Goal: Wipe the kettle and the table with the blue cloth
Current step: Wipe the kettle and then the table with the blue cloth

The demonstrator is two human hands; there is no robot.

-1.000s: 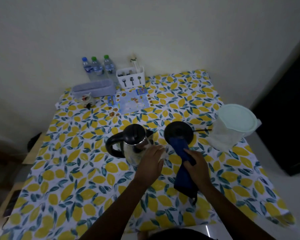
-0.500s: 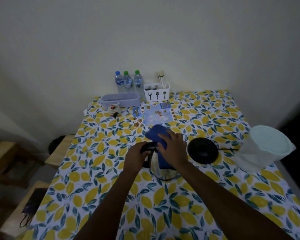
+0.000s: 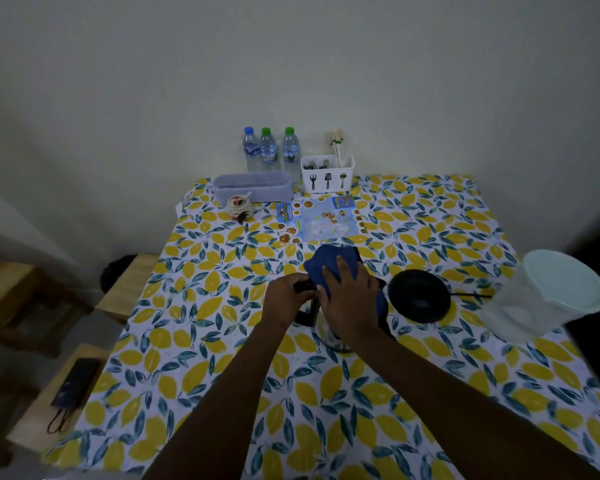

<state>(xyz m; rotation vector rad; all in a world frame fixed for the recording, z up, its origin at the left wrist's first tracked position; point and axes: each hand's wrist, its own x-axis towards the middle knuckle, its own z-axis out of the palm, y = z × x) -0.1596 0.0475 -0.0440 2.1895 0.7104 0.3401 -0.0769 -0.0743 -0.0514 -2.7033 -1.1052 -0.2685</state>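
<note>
The kettle (image 3: 326,332) stands mid-table, mostly hidden under my hands; only its black handle and part of its shiny lower body show. My left hand (image 3: 284,299) is closed around the black handle on the kettle's left side. My right hand (image 3: 350,296) presses the blue cloth (image 3: 329,259) down over the kettle's top, fingers spread on the cloth. The cloth bunches up past my fingers and drapes down the kettle's right side. The table (image 3: 222,358) is covered with a lemon-print cloth.
The kettle's black base (image 3: 419,295) with its cord lies just right of the kettle. A lidded white pitcher (image 3: 548,296) stands at the right edge. At the back are three water bottles (image 3: 269,150), a cutlery caddy (image 3: 327,173), a lavender tray (image 3: 253,185), a small jar (image 3: 238,204) and a leaflet (image 3: 321,220). Wooden stools stand left.
My right hand brought the blue cloth from beside the base onto the kettle's top. My left hand shifted from the kettle's body to its handle. The camera view rose.
</note>
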